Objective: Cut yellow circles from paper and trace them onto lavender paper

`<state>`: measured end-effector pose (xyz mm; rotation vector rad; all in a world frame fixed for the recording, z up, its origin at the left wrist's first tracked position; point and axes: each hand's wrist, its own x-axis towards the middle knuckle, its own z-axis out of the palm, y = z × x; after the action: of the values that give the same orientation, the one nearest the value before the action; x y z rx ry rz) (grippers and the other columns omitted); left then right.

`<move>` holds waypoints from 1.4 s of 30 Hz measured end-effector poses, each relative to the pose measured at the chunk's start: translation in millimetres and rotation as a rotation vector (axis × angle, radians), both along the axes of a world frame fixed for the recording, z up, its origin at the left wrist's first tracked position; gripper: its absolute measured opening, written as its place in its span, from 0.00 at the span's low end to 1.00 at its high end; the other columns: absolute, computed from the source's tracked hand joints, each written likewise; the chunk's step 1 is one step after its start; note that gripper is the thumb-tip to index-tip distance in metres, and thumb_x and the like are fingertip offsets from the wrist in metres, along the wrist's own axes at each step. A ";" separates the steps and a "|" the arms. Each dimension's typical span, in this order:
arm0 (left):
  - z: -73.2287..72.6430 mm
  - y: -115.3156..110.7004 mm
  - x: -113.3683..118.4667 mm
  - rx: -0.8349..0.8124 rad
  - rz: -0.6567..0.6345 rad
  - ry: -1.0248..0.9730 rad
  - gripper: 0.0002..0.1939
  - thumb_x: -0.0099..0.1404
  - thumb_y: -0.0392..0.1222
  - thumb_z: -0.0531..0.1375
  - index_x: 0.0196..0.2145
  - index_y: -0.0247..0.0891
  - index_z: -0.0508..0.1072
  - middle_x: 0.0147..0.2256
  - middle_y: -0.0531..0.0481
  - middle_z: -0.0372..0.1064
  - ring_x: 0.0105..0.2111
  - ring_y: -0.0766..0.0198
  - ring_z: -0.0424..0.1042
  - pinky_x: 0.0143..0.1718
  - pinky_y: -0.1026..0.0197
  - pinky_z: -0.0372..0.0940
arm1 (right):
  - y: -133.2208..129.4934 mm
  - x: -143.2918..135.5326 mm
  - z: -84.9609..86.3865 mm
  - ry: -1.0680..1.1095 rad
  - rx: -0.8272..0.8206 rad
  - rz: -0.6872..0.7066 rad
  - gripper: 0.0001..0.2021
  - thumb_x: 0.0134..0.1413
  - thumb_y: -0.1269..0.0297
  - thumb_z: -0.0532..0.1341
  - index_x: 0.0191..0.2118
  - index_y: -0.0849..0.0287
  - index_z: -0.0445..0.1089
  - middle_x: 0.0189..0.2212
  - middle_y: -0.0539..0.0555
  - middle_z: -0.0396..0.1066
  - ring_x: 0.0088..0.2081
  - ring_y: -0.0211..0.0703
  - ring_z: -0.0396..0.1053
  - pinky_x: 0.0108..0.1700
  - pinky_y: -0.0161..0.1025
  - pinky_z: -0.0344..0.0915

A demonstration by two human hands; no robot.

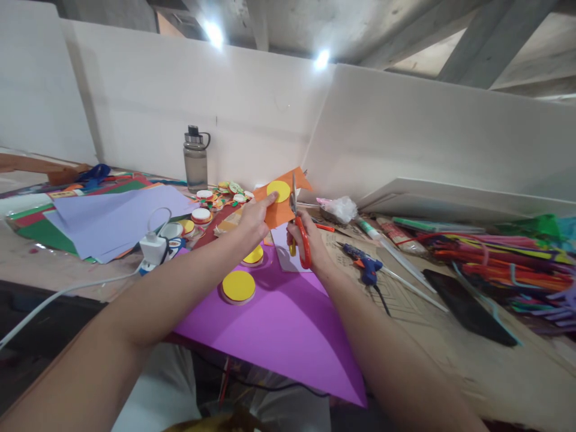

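Observation:
My left hand (257, 216) pinches a sheet of orange paper (279, 217), its thumb pressing on a yellow paper circle (279, 191) that lies on the sheet. In my right hand (312, 237) is a pair of scissors (305, 241) with orange-red handles, blades pointing up at the right side of the orange paper. Whether the blades are closed I cannot tell. Below my hands, a stack of yellow discs (238, 286) and another yellow disc (253, 255) rest on a large purple sheet (274, 327). A pale lilac sheet (290, 255) lies under the scissors.
To the left are lilac sheets (119, 216), a white plug adapter (153, 249) with its cable, and a water bottle (195, 161). A blue glue gun (366, 266), a black phone (468, 306) and colourful pipe cleaners (490, 264) lie right. A white board stands behind.

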<state>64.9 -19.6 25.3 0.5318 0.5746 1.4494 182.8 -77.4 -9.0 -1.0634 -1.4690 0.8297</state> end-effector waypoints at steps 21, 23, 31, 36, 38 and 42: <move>-3.7 0.5 2.4 -0.003 0.000 0.026 0.14 0.55 0.30 0.66 0.41 0.35 0.74 0.34 0.45 0.78 0.34 0.58 0.78 0.46 0.51 0.72 | -10.2 -5.6 5.2 -0.023 0.023 -0.008 0.13 0.54 0.59 0.54 0.45 0.53 0.59 0.22 0.43 0.57 0.22 0.35 0.59 0.23 0.33 0.58; -5.5 2.1 2.1 0.016 -0.008 0.029 0.13 0.55 0.30 0.66 0.40 0.35 0.74 0.34 0.44 0.78 0.34 0.57 0.78 0.46 0.50 0.72 | -10.6 -5.3 5.5 -0.030 0.024 -0.003 0.11 0.54 0.58 0.54 0.43 0.53 0.59 0.22 0.44 0.58 0.22 0.36 0.59 0.23 0.34 0.59; -5.9 0.9 2.4 0.026 0.005 0.040 0.12 0.55 0.31 0.66 0.39 0.34 0.75 0.33 0.45 0.78 0.32 0.59 0.78 0.44 0.52 0.72 | -14.4 -8.3 8.4 -0.015 0.009 -0.008 0.10 0.54 0.57 0.55 0.41 0.52 0.58 0.22 0.44 0.57 0.21 0.36 0.58 0.24 0.34 0.58; -2.3 -3.6 1.7 0.002 -0.005 0.027 0.11 0.55 0.30 0.66 0.39 0.33 0.75 0.32 0.45 0.78 0.33 0.59 0.78 0.45 0.54 0.72 | -11.1 -8.2 6.0 0.040 -0.029 0.016 0.11 0.53 0.55 0.56 0.41 0.51 0.58 0.21 0.43 0.55 0.20 0.36 0.56 0.23 0.35 0.58; -2.4 -3.4 1.8 0.011 -0.016 0.019 0.12 0.55 0.30 0.66 0.40 0.34 0.75 0.32 0.45 0.78 0.33 0.59 0.78 0.45 0.54 0.72 | -8.6 -7.2 4.3 0.029 -0.024 0.009 0.10 0.53 0.57 0.56 0.41 0.51 0.59 0.20 0.43 0.55 0.19 0.36 0.55 0.22 0.34 0.58; -4.4 -1.5 2.4 0.026 -0.009 0.029 0.13 0.56 0.31 0.65 0.41 0.35 0.75 0.32 0.46 0.78 0.32 0.60 0.78 0.45 0.54 0.72 | -3.4 -5.6 0.0 0.031 -0.036 -0.002 0.10 0.53 0.59 0.55 0.42 0.49 0.59 0.19 0.42 0.53 0.18 0.35 0.52 0.21 0.34 0.57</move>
<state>67.3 -21.1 21.0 0.5762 0.5766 1.4437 177.1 -80.8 -8.9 -1.0741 -1.4317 0.8700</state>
